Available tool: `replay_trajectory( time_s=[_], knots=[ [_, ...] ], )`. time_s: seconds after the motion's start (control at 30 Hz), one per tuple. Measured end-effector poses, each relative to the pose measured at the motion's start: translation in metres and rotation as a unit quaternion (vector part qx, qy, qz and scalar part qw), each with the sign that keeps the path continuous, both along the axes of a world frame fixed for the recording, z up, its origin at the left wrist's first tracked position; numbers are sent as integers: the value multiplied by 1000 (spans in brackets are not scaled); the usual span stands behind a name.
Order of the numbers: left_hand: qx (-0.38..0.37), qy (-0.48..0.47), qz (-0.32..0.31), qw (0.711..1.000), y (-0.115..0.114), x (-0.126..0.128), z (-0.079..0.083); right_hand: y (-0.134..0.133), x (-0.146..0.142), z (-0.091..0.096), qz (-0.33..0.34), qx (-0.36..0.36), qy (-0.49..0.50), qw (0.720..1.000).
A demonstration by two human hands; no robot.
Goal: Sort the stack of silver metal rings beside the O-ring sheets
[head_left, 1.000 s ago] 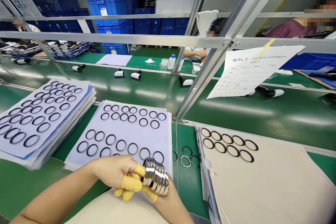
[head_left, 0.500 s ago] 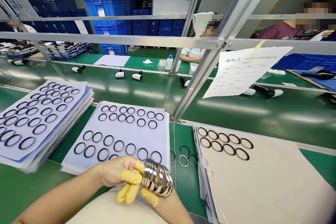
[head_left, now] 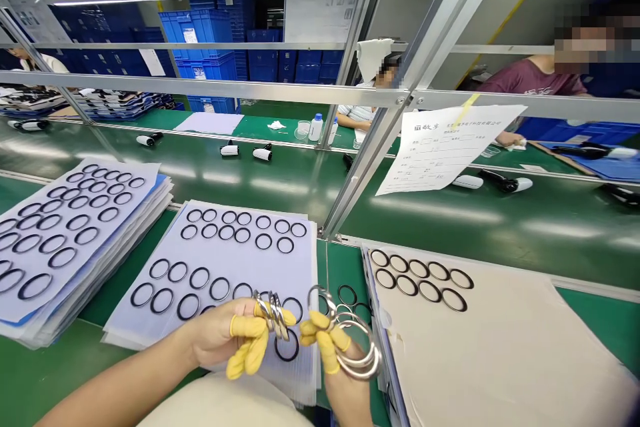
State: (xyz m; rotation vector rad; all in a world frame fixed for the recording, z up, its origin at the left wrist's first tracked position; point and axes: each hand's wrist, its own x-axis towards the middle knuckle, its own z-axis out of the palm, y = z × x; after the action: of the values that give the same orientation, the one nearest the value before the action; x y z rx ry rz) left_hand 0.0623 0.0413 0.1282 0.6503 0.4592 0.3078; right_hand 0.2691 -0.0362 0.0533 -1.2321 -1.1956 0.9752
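Note:
My left hand (head_left: 235,337), with yellow finger cots, pinches a few shiny metal rings (head_left: 273,310) upright over the near edge of the middle sheet (head_left: 225,260). My right hand (head_left: 330,347), also in yellow cots, grips a larger bunch of metal rings (head_left: 357,347) that hang loosely round its fingers. The two hands are a short gap apart. The middle white sheet carries rows of black rings. A beige sheet (head_left: 500,340) to the right holds two short rows of dark rings (head_left: 420,277) at its far left corner.
A thick stack of ring-covered sheets (head_left: 70,233) lies at the left. A few loose rings (head_left: 350,297) rest on the green bench between the sheets. A slanted metal post (head_left: 370,147) rises ahead. Beyond is a green conveyor (head_left: 280,177) with small white devices, a hanging paper form (head_left: 445,147), and other people.
The single stack of metal rings held between both hands has been split: the left hand keeps a few, the right hand has moved right with the rest. The view tilted down slightly.

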Motion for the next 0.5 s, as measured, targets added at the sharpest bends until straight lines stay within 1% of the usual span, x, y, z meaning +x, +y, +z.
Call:
replay_trajectory(
  time_s=[0.03, 0.07, 0.13, 0.2, 0.3, 0.37, 0.4, 0.47, 0.5],
  knots=[
    [-6, 5, 6, 1000, 1, 0, 1, 4, 11, -10, -48, -39, -56, 997],
    [-10, 12, 14, 1000, 1, -1, 2, 9, 22, -21, -80, -73, -93, 990],
    [-13, 29, 34, 999, 1, 0, 1, 23, 46, -45, -123, -129, -147, 973],
    [-22, 56, 64, 996, -1, 3, -4, 37, 68, -70, -148, -196, -199, 949],
    [-48, 103, 109, 987, -8, 10, -17, 52, 93, -101, -167, -277, -227, 919],
    [-66, 133, 119, 982, -14, 14, -25, 56, 104, -114, -171, -309, -219, 910],
    [-73, 146, 118, 979, -16, 16, -28, 56, 107, -117, -172, -319, -207, 909],
    [-83, 163, 121, 976, -19, 17, -31, 55, 107, -117, -170, -324, -168, 915],
    [-85, 166, 125, 974, -19, 17, -31, 53, 104, -115, -163, -318, -140, 923]
  ],
)
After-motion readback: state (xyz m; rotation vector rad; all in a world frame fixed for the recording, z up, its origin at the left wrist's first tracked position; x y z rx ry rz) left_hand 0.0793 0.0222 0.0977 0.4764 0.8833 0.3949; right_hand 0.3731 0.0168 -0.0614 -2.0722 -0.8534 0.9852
